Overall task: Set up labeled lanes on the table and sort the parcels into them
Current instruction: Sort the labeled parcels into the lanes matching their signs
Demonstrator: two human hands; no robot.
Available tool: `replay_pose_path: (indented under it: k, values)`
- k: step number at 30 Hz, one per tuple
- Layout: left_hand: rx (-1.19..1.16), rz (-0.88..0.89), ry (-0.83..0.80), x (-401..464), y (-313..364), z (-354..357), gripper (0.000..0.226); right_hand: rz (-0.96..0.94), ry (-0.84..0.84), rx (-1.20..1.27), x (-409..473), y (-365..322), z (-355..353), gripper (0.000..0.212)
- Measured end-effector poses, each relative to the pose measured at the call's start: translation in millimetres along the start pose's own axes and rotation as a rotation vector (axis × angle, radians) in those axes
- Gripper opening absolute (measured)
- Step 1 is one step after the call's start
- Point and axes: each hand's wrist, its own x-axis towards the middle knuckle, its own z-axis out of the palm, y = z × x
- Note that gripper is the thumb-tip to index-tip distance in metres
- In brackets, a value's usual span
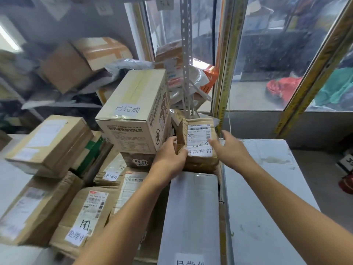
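1. Nearest the viewer, below both wrists, a long grey parcel (pixel 191 211) lies on the table (pixel 267 188), carrying a paper label at its near end.
2. Between the fingers sits the small brown parcel (pixel 198 144), resting past the grey one's far end. The left hand (pixel 170 155) grips its left edge, fingers curled round the corner; the right hand (pixel 229 150) is spread loose, fingertips touching its label.
3. It looks light, crumpled and soft-sided; holding both short edges should keep it from buckling.
4. Left of the left fingers stands the tall carton (pixel 135 111), touching the brown parcel.
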Motion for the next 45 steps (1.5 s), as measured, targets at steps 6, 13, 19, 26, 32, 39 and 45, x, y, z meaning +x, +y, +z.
replay_pose_path:
  k: [6,13,19,26,32,39,45]
  values:
    - [-0.118,0.255,0.178,-41.7,5.6,-19.9,0.045,-0.362,0.155,-0.11,-44.3,-35.4,9.6,0.047]
    - [-0.258,0.362,0.395,-85.2,-20.8,-83.0,0.021,-0.685,0.069,-0.012,-107.3,-105.1,43.3,0.034]
    - [-0.218,0.353,0.582,-116.2,-96.2,-175.0,0.022,-0.831,-0.089,0.018,-158.4,-181.9,116.7,0.042]
    - [-0.161,0.214,0.681,-164.2,-217.0,-280.0,0.022,-0.873,-0.201,0.043,-202.4,-255.4,242.2,0.043]
    - [-0.111,0.127,0.723,-172.6,-291.3,-346.6,0.023,-0.88,-0.296,0.094,-221.2,-304.9,342.1,0.042]
    - [-0.084,0.042,0.788,-154.3,-359.1,-416.9,0.026,-0.927,-0.351,0.064,-210.8,-370.1,445.9,0.045]
    - [-0.085,-0.068,0.822,-126.8,-421.7,-483.7,0.022,-0.921,-0.445,0.11,-192.8,-426.5,539.0,0.042]
